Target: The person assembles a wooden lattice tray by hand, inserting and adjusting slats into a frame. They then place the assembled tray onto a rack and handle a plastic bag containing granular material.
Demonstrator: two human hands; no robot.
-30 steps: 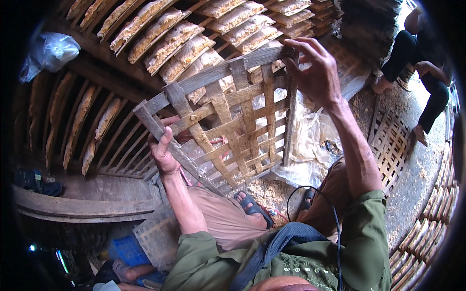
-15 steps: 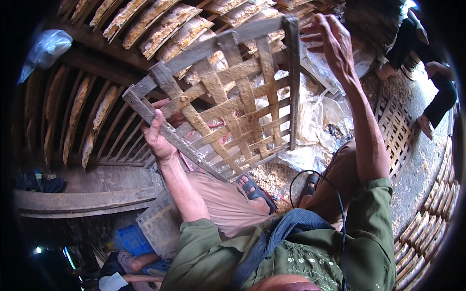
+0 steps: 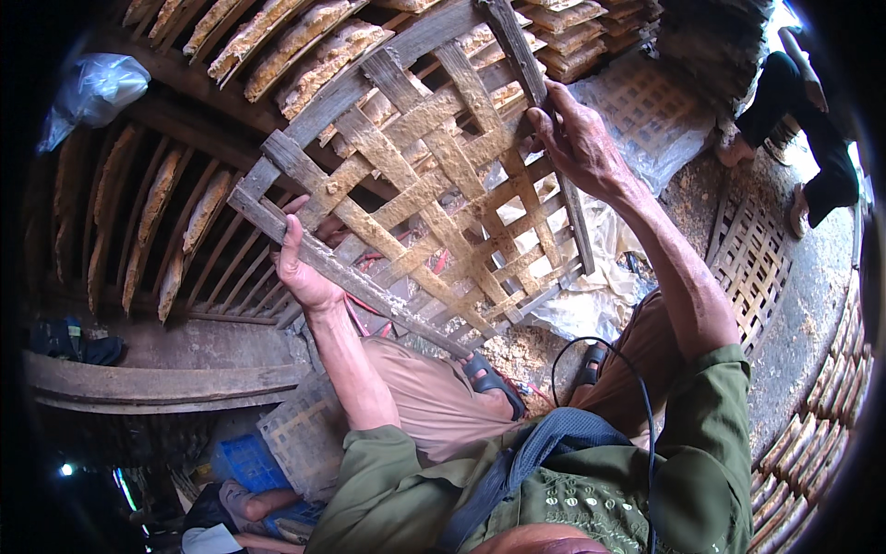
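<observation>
The woven tray (image 3: pixel 436 222), a lattice of flat strips in a wooden frame, is held up in the air by both hands. The left hand (image 3: pixel 309 277), at 9 o'clock, has its thumb on the near face of the side rail and fingers behind it. The right hand (image 3: pixel 583 143), between 1 and 2 o'clock, closes thumb and fingers on the opposite rail. Probably the rails are chosen because they are stiffer than the strips, and two opposite sides give control over the tilt.

Seen from the left hand, the tray spreads toward 2 o'clock; from the right hand, toward 8 or 9 o'clock. So it lies between the two, touching both.

Behind it, toward 11 o'clock, rows of crumbly loaves (image 3: pixel 334 69) rest on boards, perhaps spaced so that air can pass. A second lattice panel (image 3: pixel 752 268) is by the floor at 3 o'clock.
</observation>
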